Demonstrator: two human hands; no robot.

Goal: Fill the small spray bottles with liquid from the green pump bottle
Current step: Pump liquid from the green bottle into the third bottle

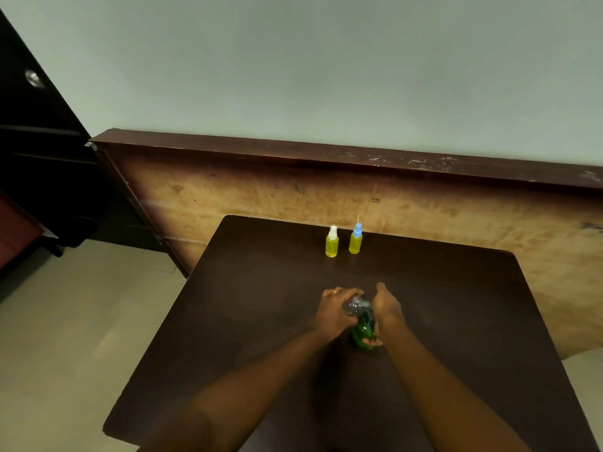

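Note:
The green pump bottle [361, 331] stands near the middle of the dark table [261, 305]. My right hand [386, 308] grips its body from the right side. My left hand [336, 308] curls around its silvery pump top [356, 305]. Two small spray bottles holding yellow liquid stand upright at the table's far edge: one with a white cap [332, 242] and, just to its right, one with a blue cap [356, 239]. Both are well beyond my hands.
A wooden panel [424, 207] with a dark top rail runs behind the table below a pale wall. Dark furniture [39, 158] fills the left side. Pale floor [81, 321] lies to the left of the table.

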